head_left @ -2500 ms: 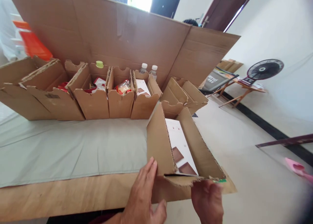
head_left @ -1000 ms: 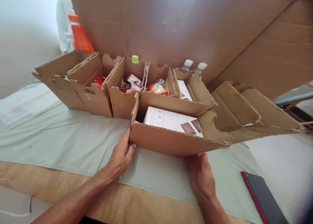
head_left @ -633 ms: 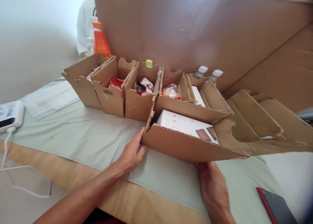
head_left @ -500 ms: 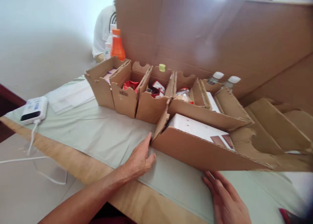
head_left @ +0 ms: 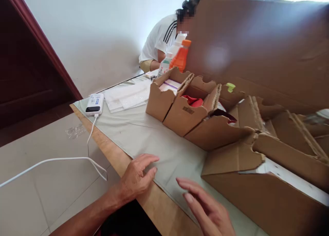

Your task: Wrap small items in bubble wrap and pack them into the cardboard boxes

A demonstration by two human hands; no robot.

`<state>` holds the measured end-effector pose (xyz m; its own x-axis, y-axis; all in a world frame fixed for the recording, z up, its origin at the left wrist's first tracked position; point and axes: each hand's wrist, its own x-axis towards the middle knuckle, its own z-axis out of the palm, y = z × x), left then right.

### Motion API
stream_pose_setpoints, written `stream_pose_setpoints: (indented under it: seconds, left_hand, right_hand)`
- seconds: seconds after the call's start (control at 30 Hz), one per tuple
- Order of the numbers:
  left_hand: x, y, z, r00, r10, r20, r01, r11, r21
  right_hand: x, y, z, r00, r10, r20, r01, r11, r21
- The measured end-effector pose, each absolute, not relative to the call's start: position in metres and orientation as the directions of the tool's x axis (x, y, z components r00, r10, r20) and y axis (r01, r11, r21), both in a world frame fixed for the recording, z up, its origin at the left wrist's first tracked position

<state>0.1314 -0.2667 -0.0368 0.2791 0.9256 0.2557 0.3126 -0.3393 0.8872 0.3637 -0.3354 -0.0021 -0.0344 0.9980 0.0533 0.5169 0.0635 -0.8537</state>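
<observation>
My left hand [head_left: 141,176] is over the table's front edge, fingers parted and holding nothing. To its right, my right hand [head_left: 205,205] is open too, thumb and fingers apart, with nothing in it. Closest to the right hand, though apart from it, lies a long cardboard box [head_left: 257,195] with a white box [head_left: 295,179] inside. Behind stand several upright cardboard bins in a row. The leftmost bin [head_left: 159,100] holds white and purple packs [head_left: 171,85]; its neighbour [head_left: 183,117] holds a red packet [head_left: 192,101].
A tall cardboard panel [head_left: 257,40] rises behind the bins. An orange bottle [head_left: 180,57] and a white bottle [head_left: 164,66] stand at the back, near a seated person [head_left: 161,37]. A white power bank [head_left: 94,104] with a cable and clear plastic sheets [head_left: 128,96] lie on the left.
My view has turned left. Both hands have come away from the long cardboard box toward the table's front edge and closer to each other.
</observation>
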Motion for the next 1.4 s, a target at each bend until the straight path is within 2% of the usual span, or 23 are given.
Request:
stream_pose_setpoints:
  seconds: [0.07,0.13,0.2,0.23,0.27,0.5,0.6,0.7,0.83,0.9,0.97,1.07,1.13,1.23,1.3,1.4]
  left_hand:
    - [0.120,-0.254,-0.046,0.193,0.930,0.313,0.339,-0.362,0.868]
    - [0.115,-0.246,-0.056,0.166,0.923,0.346,0.332,-0.383,0.862]
    - [0.114,-0.243,-0.063,0.174,0.908,0.381,0.297,-0.418,0.859]
    - [0.114,-0.243,-0.065,0.179,0.900,0.398,0.275,-0.434,0.858]
    - [0.115,-0.243,-0.067,0.178,0.894,0.410,0.255,-0.445,0.859]
    - [0.115,-0.243,-0.074,0.155,0.895,0.418,0.165,-0.441,0.882]
    - [0.116,-0.241,-0.076,0.135,0.899,0.417,0.140,-0.434,0.890]
    - [0.118,-0.241,-0.077,0.109,0.895,0.434,0.117,-0.445,0.888]
    - [0.117,-0.243,-0.073,0.090,0.920,0.382,0.119,-0.391,0.913]
    - [0.115,-0.244,-0.071,0.055,0.963,0.265,0.071,-0.269,0.961]
    - [0.111,-0.242,-0.070,0.010,0.995,0.096,-0.097,-0.095,0.991]
    - [0.101,-0.237,-0.068,0.010,0.990,-0.138,-0.478,0.126,0.869]
    - [0.095,-0.233,-0.064,0.087,0.963,-0.253,-0.627,0.250,0.738]
    - [0.092,-0.231,-0.052,0.269,0.888,-0.372,-0.659,0.451,0.601]
    - [0.098,-0.233,-0.043,0.328,0.845,-0.422,-0.647,0.526,0.552]
    - [0.116,-0.237,-0.034,0.294,0.827,-0.480,-0.594,0.551,0.586]
  right_hand:
    - [0.342,-0.280,0.005,-0.156,0.966,0.208,0.573,0.260,-0.778]
    - [0.312,-0.221,0.009,-0.290,0.908,0.302,0.619,0.418,-0.665]
    - [0.276,-0.163,0.011,-0.430,0.845,0.319,0.694,0.535,-0.482]
    - [0.256,-0.135,0.012,-0.504,0.818,0.278,0.736,0.575,-0.358]
    - [0.236,-0.109,0.013,-0.540,0.803,0.251,0.737,0.595,-0.320]
    - [0.122,0.005,-0.005,-0.696,0.706,0.129,0.680,0.706,-0.195]
    - [0.111,0.017,-0.012,-0.709,0.695,0.123,0.674,0.718,-0.171]
    - [0.123,0.002,-0.012,-0.706,0.686,0.178,0.669,0.728,-0.151]
    - [0.164,-0.064,-0.008,-0.692,0.597,0.406,0.571,0.796,-0.198]
    - [0.192,-0.108,-0.009,-0.613,0.566,0.551,0.506,0.817,-0.276]
    - [0.222,-0.153,-0.009,-0.509,0.604,0.613,0.487,0.790,-0.373]
    - [0.265,-0.219,-0.007,-0.367,0.705,0.608,0.504,0.699,-0.507]
    - [0.289,-0.260,-0.006,-0.286,0.766,0.575,0.513,0.629,-0.583]
    - [0.318,-0.313,-0.009,-0.199,0.833,0.516,0.500,0.539,-0.678]
    - [0.332,-0.341,-0.013,-0.162,0.854,0.494,0.474,0.506,-0.721]
    - [0.346,-0.371,-0.016,-0.113,0.875,0.472,0.420,0.472,-0.775]
